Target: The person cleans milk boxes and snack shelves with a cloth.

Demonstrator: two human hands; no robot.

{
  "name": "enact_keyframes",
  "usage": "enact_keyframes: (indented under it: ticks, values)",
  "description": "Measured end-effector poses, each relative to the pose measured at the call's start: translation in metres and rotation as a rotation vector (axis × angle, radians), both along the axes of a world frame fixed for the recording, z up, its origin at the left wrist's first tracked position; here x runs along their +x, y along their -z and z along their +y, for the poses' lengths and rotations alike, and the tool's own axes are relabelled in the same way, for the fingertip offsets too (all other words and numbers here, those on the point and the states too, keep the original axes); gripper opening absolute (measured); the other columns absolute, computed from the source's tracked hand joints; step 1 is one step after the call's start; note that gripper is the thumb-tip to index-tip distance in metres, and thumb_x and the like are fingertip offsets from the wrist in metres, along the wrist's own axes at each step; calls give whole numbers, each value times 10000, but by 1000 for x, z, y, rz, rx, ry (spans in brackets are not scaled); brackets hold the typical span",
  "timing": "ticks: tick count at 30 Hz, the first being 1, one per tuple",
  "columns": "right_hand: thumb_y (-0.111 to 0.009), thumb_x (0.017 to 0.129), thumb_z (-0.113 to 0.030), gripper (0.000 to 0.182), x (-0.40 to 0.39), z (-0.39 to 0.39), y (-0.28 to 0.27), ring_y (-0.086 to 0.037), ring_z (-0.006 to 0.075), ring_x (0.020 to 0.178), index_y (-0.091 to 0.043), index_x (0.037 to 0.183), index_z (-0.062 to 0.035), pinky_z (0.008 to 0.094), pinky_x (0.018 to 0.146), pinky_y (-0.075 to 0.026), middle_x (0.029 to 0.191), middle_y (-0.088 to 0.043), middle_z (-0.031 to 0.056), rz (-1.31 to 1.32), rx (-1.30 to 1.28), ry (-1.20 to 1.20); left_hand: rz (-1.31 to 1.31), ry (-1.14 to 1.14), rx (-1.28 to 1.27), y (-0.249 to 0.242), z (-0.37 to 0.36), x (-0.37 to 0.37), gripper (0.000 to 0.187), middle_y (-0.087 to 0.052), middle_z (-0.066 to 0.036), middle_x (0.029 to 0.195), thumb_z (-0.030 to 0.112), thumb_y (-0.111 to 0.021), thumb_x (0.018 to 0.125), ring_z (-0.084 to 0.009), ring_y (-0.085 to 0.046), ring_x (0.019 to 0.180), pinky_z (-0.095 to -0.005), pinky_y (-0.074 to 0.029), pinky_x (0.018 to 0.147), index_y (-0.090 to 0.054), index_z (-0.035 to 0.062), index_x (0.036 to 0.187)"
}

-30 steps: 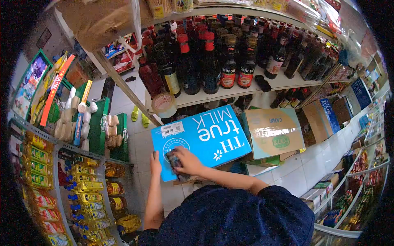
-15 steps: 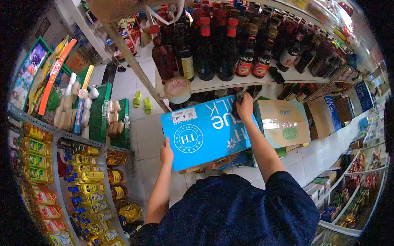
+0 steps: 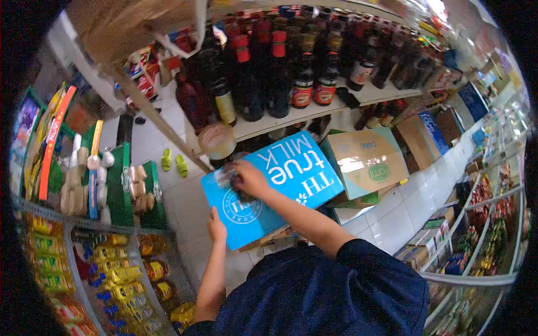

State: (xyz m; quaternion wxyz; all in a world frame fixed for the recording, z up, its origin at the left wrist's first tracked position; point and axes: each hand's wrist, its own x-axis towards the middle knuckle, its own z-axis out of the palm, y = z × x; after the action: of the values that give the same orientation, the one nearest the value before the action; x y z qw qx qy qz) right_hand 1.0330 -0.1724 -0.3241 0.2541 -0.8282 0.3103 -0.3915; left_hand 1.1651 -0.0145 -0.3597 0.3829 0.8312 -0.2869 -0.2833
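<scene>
A blue TH true MILK carton (image 3: 280, 168) lies in front of me, its lettering turned away. My left hand (image 3: 217, 225) grips the carton's left edge, with the fingers closed and partly hidden from sight. Over the carton's left end, my right hand (image 3: 252, 179) is closed on a crumpled dark cloth (image 3: 238, 182). The cloth presses against the top beside the pale label (image 3: 226, 176), which it partly covers. Motion blurs the hand a little.
Dark bottles with red caps (image 3: 242, 78) stand on the white shelf (image 3: 263, 126) ahead, near a tape roll (image 3: 217, 141). To the right sits a brown carton (image 3: 367, 159). Oil bottles (image 3: 120, 274) fill racks at left; green slippers (image 3: 181, 166) lie on the tiles.
My right hand has swept the dark cloth from the carton's far right edge to its left end, over the label. My left hand stays on the left edge. The view has shifted right.
</scene>
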Motion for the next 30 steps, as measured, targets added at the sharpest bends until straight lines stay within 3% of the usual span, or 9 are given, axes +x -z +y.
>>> enact_keyframes:
  ticks: [3,7,12,15,18,21,22,28,30]
  values:
    - [-625,622,-48,424,-86,-47,-8,-479,345,989,-532,1035,-80,405,836,-407,1039,-526,140,35,161,418,84,-30,18,-10,-2,-2,658,-583,-199,1039,543,-290,868,-357,-536,954,-416,-385,835,-545,-19,1096]
    - [-626,596,-26,378,-138,-69,-9,-508,365,890,-555,967,-52,398,766,-425,943,-546,168,11,-69,714,117,-62,-90,-3,-3,-1,622,-602,-183,1002,516,-316,876,-327,-559,923,-400,-396,818,-575,-22,1052]
    - [-601,592,-38,374,-35,-18,10,-496,358,941,-560,964,-48,408,836,-397,1001,-542,162,-35,84,366,205,-64,-124,8,-4,2,601,-595,-162,1027,497,-322,885,-303,-559,930,-390,-404,813,-560,-21,1073]
    - [-613,565,16,457,22,63,-11,-476,324,1018,-545,1009,-64,401,887,-382,1061,-524,139,-50,271,-137,279,-139,-296,25,-8,2,567,-569,-143,1081,469,-321,898,-273,-549,953,-380,-404,837,-525,-11,1119]
    - [-618,570,20,483,27,106,-20,-452,311,1075,-529,1035,-75,402,920,-364,1109,-498,128,-55,97,-149,880,-157,-702,78,-8,24,531,-522,-129,1143,421,-362,907,-244,-521,998,-360,-370,907,-481,-33,1154]
    - [-609,581,29,501,-22,89,-31,-436,307,1104,-524,1060,-89,402,935,-354,1185,-465,133,-6,182,-236,479,-214,-380,75,-8,23,502,-530,-122,1117,395,-402,900,-228,-528,977,-340,-390,883,-489,-43,1129]
    - [-607,571,40,515,-43,75,-28,-450,302,1088,-524,1061,-96,399,929,-359,1174,-490,121,1,175,-138,488,-194,-437,34,-8,6,487,-522,-131,1115,382,-426,893,-223,-523,978,-332,-409,852,-485,-40,1129]
    - [-614,619,23,349,-191,-8,2,-508,331,965,-550,950,-67,372,832,-402,1013,-555,146,-71,8,919,671,-54,-441,37,-7,12,535,-486,-160,1160,398,-439,884,-247,-509,995,-339,-408,842,-430,-45,1184]
    - [-614,631,6,346,-179,2,-10,-509,340,957,-543,961,-68,383,831,-403,1004,-559,149,-98,-26,810,671,-70,-449,32,-9,9,533,-494,-158,1147,396,-438,885,-246,-515,983,-337,-412,837,-425,-43,1187]
